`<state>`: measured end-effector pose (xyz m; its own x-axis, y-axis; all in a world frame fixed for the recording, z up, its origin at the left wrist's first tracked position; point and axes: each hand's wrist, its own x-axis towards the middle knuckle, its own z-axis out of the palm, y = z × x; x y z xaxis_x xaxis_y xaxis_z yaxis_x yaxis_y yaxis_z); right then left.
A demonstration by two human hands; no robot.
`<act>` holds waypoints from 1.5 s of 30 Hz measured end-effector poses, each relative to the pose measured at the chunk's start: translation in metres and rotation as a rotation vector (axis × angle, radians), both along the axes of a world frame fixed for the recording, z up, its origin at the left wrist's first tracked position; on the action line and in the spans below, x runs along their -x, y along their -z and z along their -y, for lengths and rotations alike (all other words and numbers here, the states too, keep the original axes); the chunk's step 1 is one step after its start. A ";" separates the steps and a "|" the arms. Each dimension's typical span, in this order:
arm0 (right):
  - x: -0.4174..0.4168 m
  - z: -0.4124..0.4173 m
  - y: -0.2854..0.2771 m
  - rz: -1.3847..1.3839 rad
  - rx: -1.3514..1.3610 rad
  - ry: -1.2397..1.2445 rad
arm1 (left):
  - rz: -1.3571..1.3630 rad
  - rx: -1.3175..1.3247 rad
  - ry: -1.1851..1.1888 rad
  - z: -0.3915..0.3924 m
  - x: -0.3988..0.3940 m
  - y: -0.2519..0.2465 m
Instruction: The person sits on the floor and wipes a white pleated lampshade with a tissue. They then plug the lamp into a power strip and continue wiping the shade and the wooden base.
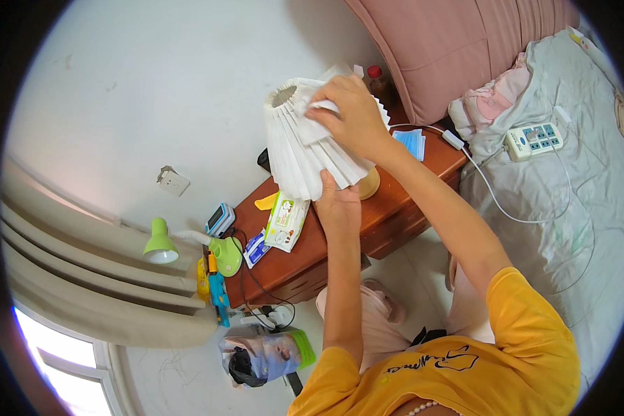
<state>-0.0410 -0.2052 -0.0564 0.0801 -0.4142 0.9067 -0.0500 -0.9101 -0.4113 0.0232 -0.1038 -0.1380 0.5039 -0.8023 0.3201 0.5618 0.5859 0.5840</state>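
Observation:
A white pleated lampshade is tilted over the wooden cabinet top, its narrow open end towards the upper left. My left hand grips its wide lower rim, thumb on the outside. Against the upper pleats, my right hand pinches a folded white wipe or tissue between thumb and fingers. Partly hidden behind the shade, a round tan base rests on the cabinet. Just below the shade lies a green-and-white pack of wipes.
The reddish-brown cabinet bears a green desk lamp, a blue-white packet, blue face masks and a red-capped bottle. A white cord crosses to the bed, where a power strip lies. A bag stands on the floor.

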 end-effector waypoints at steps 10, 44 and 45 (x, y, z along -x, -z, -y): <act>0.050 -0.008 0.006 0.026 -0.278 -0.224 | 0.011 -0.237 0.124 -0.032 -0.091 -0.016; -0.018 0.085 0.024 -0.327 -0.333 0.234 | -0.151 -0.005 0.240 -0.002 -0.038 -0.001; -0.013 0.089 0.030 -0.367 -0.330 0.237 | -0.087 -0.030 0.222 0.000 -0.033 -0.001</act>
<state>-0.0277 -0.2939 -0.0864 0.2369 -0.7171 0.6555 -0.4319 -0.6821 -0.5901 0.0565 -0.1038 -0.1371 0.3384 -0.9050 0.2577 0.7239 0.4254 0.5431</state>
